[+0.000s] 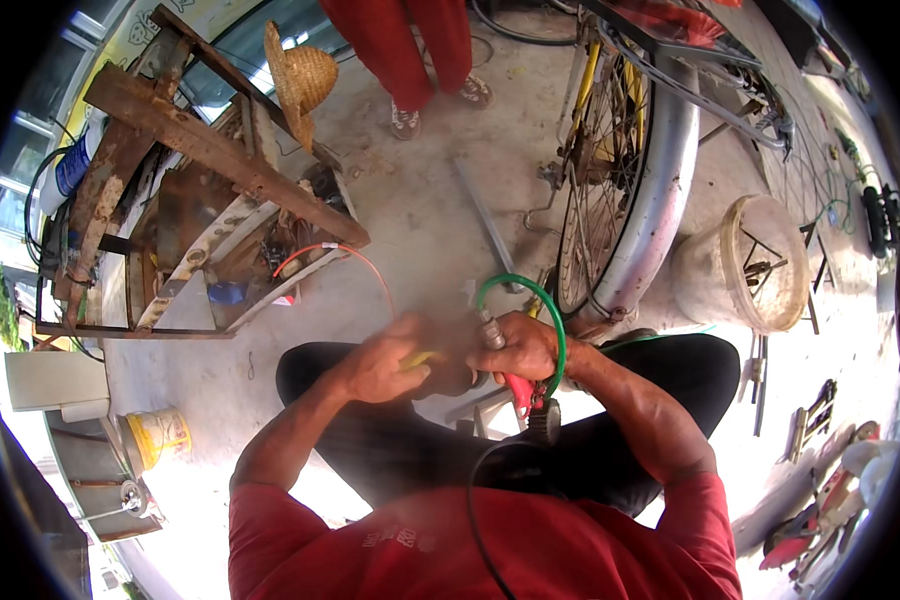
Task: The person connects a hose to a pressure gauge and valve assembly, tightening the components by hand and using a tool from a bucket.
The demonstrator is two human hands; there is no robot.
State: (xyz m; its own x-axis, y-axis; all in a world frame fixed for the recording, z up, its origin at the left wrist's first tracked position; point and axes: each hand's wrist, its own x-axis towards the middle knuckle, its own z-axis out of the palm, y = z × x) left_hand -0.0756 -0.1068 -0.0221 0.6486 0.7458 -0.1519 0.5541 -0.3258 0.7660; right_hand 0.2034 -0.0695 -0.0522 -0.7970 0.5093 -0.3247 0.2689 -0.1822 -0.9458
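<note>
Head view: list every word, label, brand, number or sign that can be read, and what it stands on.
Wording is not copied out here; the marks stand on:
Yellow banner: characters, partly cut off at the picture's edge.
Red shirt: small white print, too blurred.
Blue-and-white bucket: label, too small.
Yellow-labelled bucket: print, too small.

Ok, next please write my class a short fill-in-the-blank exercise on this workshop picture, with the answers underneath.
1. The hose curving past the right hand is coloured ____.
2. The person standing ahead wears trousers coloured ____.
3. The bucket beside the bicycle is on the picture's ____ side.
4. The hat is on its ____ side.

Missing words: green; red; right; left.
</note>
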